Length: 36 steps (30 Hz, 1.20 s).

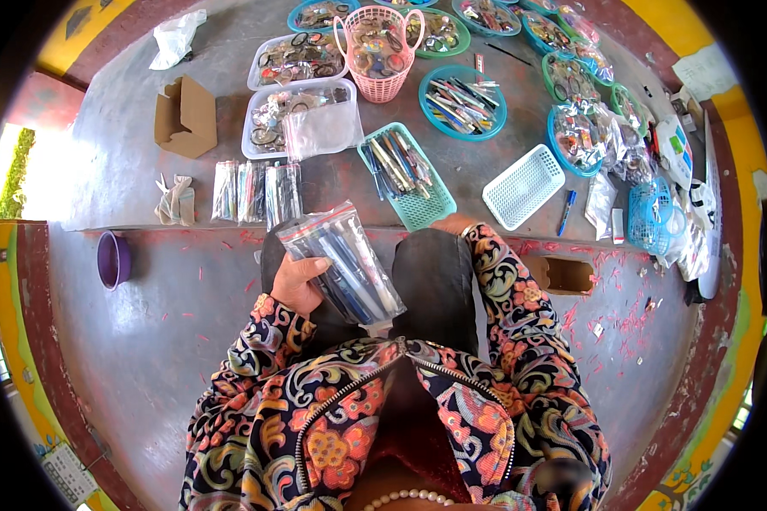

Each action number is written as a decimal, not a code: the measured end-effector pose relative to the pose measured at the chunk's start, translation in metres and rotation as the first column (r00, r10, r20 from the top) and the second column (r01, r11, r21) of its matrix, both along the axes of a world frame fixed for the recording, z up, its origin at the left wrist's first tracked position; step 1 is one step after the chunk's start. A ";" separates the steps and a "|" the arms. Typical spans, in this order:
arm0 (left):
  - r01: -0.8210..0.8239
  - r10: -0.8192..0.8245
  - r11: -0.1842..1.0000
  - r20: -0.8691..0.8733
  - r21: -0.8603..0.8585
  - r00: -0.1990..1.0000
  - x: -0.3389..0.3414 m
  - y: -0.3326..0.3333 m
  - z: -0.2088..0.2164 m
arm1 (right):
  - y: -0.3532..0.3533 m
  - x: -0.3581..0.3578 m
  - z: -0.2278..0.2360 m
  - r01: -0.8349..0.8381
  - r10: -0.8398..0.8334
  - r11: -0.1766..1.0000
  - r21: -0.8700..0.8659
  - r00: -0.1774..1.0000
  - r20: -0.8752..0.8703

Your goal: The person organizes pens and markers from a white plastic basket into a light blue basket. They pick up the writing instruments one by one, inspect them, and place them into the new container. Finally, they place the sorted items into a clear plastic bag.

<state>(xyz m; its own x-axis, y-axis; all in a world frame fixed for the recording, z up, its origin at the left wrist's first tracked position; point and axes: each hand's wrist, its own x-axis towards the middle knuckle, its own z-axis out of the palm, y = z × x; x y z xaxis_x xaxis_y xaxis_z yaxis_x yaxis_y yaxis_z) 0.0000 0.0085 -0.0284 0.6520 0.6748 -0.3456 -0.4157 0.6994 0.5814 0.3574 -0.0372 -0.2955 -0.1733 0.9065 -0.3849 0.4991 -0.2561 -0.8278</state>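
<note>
Left hand (298, 284) gripping a clear bag (343, 266) of pens above the lap (439, 271); its length runs from a red-striped end at eleven o'clock to five. Right hand (455, 223), at two, beside a green basket (424, 215) of pens, grip hidden. Beyond, at one, a blue bowl (470, 134) holds pens.

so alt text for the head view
Left hand holding a clear bag of pens above the person's lap; right hand beside a green pen basket at the edge of a grey table crowded with filled baskets.
</note>
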 end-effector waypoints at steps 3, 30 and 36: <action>-0.070 0.072 0.997 -0.050 0.034 0.996 0.002 -0.007 0.006 | 0.039 0.008 0.047 0.240 -0.276 0.841 -0.486 0.961 -0.004; -0.062 0.063 0.998 -0.141 0.013 0.988 0.007 -0.003 0.022 | 0.172 -0.174 0.035 -0.812 0.284 0.399 0.427 0.552 0.784; -0.060 0.062 0.998 -0.142 0.017 0.988 0.010 0.000 0.024 | 0.181 -0.165 0.111 -0.701 0.197 0.371 0.609 0.700 0.686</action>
